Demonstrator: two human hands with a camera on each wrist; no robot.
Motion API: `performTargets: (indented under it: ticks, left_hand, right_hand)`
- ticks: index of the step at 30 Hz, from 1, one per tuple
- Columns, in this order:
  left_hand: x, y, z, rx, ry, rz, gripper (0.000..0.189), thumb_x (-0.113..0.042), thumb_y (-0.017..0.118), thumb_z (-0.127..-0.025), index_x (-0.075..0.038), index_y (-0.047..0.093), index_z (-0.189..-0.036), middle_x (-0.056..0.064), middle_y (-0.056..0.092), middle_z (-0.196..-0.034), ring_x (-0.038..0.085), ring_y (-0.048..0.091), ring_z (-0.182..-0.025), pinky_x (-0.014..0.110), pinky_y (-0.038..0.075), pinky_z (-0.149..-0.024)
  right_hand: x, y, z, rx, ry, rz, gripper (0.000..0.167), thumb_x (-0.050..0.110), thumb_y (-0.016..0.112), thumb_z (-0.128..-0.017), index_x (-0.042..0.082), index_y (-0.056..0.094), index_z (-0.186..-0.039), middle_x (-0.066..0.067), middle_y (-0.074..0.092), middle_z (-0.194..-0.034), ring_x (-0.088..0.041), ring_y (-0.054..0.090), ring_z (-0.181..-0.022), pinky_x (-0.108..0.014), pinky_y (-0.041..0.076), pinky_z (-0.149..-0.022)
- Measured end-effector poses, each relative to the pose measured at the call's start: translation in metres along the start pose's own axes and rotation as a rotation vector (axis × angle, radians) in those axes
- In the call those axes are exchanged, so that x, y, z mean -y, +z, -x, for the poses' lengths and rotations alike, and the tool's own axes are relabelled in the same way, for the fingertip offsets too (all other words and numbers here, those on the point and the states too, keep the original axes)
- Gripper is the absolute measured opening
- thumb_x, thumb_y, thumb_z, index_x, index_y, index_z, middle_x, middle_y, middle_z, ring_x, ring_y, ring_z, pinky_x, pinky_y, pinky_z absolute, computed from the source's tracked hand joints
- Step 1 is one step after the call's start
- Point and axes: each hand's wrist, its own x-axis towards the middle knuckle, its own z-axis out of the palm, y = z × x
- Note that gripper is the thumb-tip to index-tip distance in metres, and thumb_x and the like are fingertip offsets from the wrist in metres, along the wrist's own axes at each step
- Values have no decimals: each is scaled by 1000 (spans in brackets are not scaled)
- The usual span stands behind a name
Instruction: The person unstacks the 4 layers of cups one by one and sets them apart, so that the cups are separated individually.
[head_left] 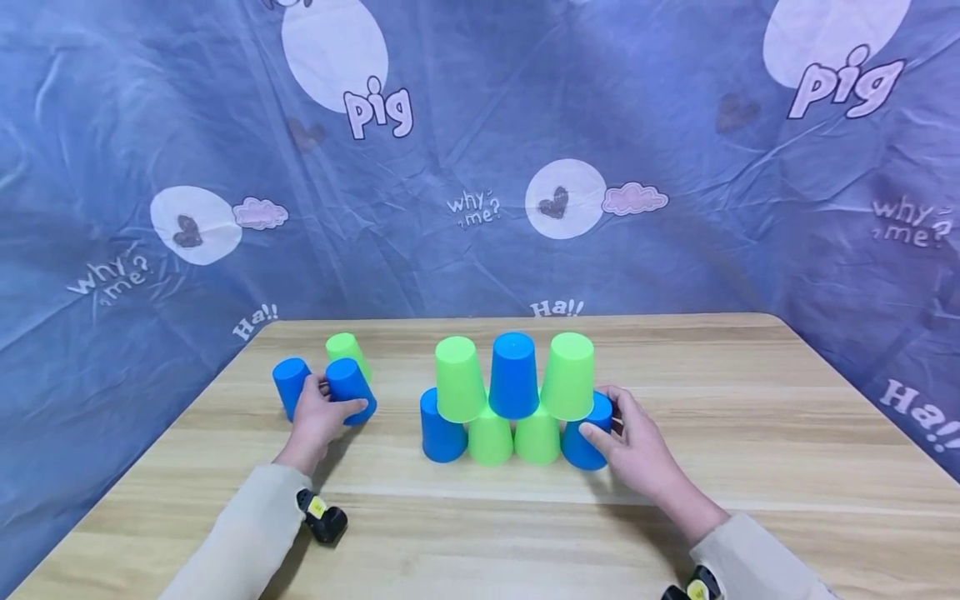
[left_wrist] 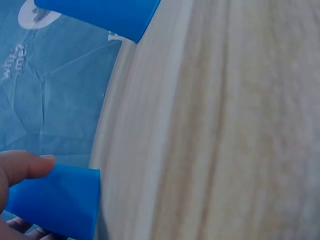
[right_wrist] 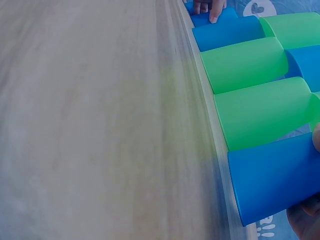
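On the left of the table, my left hand (head_left: 318, 421) grips an upside-down blue cup (head_left: 348, 390); the left wrist view shows the thumb over this blue cup (left_wrist: 60, 200). Another blue cup (head_left: 289, 385) is left of that hand, and a green cup (head_left: 345, 350) is behind it. In the middle, upside-down cups form two levels. A blue cup (head_left: 442, 433), two green cups (head_left: 491, 440) and a blue cup (head_left: 587, 442) make the bottom row. Above sit a green cup (head_left: 459, 379), a blue cup (head_left: 513, 375) and a green cup (head_left: 568, 375). My right hand (head_left: 637, 446) holds the bottom row's right-end cup.
The wooden table (head_left: 480, 533) runs back to a blue printed cloth (head_left: 480, 267) hanging behind it. The cups on the left stand apart from the stacked cups. Each sleeve carries a small black wrist device, such as the left device (head_left: 326, 521).
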Motion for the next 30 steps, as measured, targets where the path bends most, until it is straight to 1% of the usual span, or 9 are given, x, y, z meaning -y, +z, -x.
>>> performTargets:
  ticks: [3,7,9,13,16,17,22,26,30]
  left_hand:
    - [-4,0,4,-15,36,-46,84,-14,66,-85,-1,9,-145,28,21,-147,45,21,-134,60,24,-106]
    - [-16,-1,8,-69,125,-128,84,-16,66,-83,-1,13,-146,27,24,-146,43,25,-134,60,26,-105]
    - [-22,-2,9,-105,171,-148,83,-17,65,-82,-1,14,-146,25,24,-146,42,25,-134,58,27,-105]
    - [-34,-3,12,-190,253,-132,78,-18,64,-83,-2,19,-145,21,26,-147,37,26,-135,53,27,-107]
    - [-44,0,20,-242,340,-88,68,-18,62,-85,-2,28,-141,20,33,-143,34,30,-134,50,29,-107]
    - [-48,2,24,-248,374,-69,64,-17,62,-85,-2,32,-139,19,35,-142,33,31,-133,49,30,-107]
    - [-64,13,41,-217,509,44,51,-15,59,-89,-1,40,-134,16,42,-138,28,37,-131,41,31,-108]
    - [-74,22,49,-167,558,129,46,-12,57,-91,0,41,-132,14,44,-136,25,40,-129,36,31,-109]
    - [-83,32,58,-100,582,212,43,-10,54,-92,1,41,-131,14,45,-136,25,40,-129,36,31,-110]
  right_hand:
    - [0,0,0,2,4,5,52,20,57,-92,0,32,-134,-22,42,-133,-41,40,-125,-56,34,-101]
    - [1,1,0,1,8,7,52,20,57,-92,1,31,-134,-22,42,-133,-41,39,-125,-56,34,-101]
    - [1,1,0,3,11,6,52,20,56,-93,1,31,-134,-22,42,-134,-41,39,-126,-56,34,-101]
    - [2,0,0,7,23,8,53,21,56,-93,1,30,-135,-22,41,-134,-41,38,-126,-56,34,-101]
    - [2,0,0,8,27,10,54,21,56,-93,1,30,-135,-21,41,-135,-41,38,-126,-56,34,-101]
    - [2,0,0,8,27,11,53,22,56,-93,1,30,-135,-21,41,-135,-41,38,-126,-56,34,-101]
    - [2,0,1,3,21,12,53,21,56,-93,0,30,-134,-22,41,-134,-41,39,-126,-56,34,-101]
    - [3,0,1,6,13,11,53,22,56,-93,0,30,-134,-22,41,-134,-41,39,-125,-56,34,-101]
    - [4,0,1,8,13,11,53,22,56,-93,0,30,-134,-22,41,-134,-41,39,-126,-56,34,-101]
